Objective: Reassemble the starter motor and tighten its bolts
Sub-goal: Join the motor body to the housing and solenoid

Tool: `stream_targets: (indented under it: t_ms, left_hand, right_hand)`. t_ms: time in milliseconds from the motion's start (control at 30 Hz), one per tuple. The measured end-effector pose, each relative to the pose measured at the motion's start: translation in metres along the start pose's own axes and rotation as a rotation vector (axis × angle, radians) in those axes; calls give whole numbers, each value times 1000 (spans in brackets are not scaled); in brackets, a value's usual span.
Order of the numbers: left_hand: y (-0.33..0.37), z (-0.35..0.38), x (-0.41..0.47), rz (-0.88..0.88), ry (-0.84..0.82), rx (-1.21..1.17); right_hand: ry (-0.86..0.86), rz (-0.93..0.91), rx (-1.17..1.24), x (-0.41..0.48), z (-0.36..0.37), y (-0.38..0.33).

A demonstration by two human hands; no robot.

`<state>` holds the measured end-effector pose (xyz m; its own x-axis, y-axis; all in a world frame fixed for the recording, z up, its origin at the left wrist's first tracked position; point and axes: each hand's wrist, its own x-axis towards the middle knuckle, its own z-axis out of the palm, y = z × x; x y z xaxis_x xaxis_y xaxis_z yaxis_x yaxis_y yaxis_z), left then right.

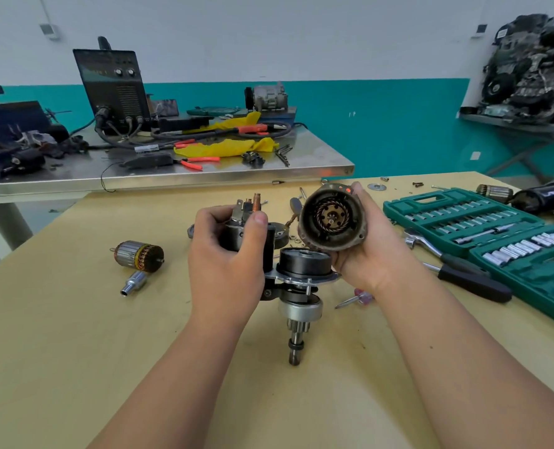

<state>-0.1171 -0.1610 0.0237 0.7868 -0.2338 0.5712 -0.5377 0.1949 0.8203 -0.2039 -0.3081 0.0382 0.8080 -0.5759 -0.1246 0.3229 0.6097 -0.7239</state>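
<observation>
Our left hand (225,257) grips the solenoid end of the drive assembly (301,273) over the table (107,335); our right hand (373,254) grips the motor housing (330,218) just beside it, unmated. We judge joining and bolt-tightening remain, the ratchet (431,247) lying idle.

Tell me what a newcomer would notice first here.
At centre, the right hand holds up a round motor housing, its open end with copper windings facing the camera. Beside it the left hand grips the black starter assembly. An open green socket set lies at right.
</observation>
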Motion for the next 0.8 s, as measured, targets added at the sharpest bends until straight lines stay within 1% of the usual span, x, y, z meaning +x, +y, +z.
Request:
stream_targets:
  t_ms: [133, 267, 400, 533, 633, 700, 800]
  left_hand:
    - [0, -1, 1, -13, -14, -13]
    - [1, 0, -1, 10, -31, -38]
    - [1, 1, -3, 33, -32, -68]
    - [1, 2, -5, 59, -14, -70]
    - [0, 3, -6, 58, -3, -77]
    - [1, 2, -6, 62, -9, -81]
    - [1, 2, -6, 64, -10, -87]
  right_hand:
    - [13, -177, -60, -1, 4, -3]
    - [-20, -424, -260, -11, 7, -7]
    - [-76, -568, -443, -19, 18, 0]
    - [-124, -619, -627, -23, 22, -4]
    - [-105, -665, -717, -22, 23, -6]
    - [-82, -670, -739, -22, 27, -5]
    - [-64, -650, -706, -22, 30, -4]
